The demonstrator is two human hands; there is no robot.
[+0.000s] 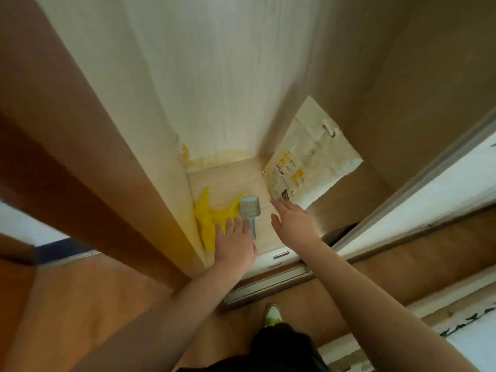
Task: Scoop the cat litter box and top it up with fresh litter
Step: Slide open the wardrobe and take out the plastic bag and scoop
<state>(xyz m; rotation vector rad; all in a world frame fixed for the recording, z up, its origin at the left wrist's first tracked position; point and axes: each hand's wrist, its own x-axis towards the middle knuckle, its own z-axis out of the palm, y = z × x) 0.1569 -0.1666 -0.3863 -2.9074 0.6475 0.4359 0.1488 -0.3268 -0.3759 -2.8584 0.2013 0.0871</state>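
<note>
Both forearms extend into the wooden closet, left hand (236,238) grip relaxed, holding nothing, beside the grey slotted plastic litter scoop (248,212) on the closet floor (236,178), right hand (291,224) spread toward the cream litter bag (308,159) leaning at 2 o'clock, presumably stored ready.

A pale wood-grain shelf (230,178), smooth and matt, sits inside a cupboard with warm brown laminate side panels (80,130). On it lies a grey plastic litter scoop (248,213) with a slotted head, beside a thin, glossy yellow plastic bag (206,218) (crumpled, slightly translucent). A cream paper-like litter sack (308,159), creased and printed, leans at the right. The back wall (214,76) looks matt white, stained yellow low down.
</note>
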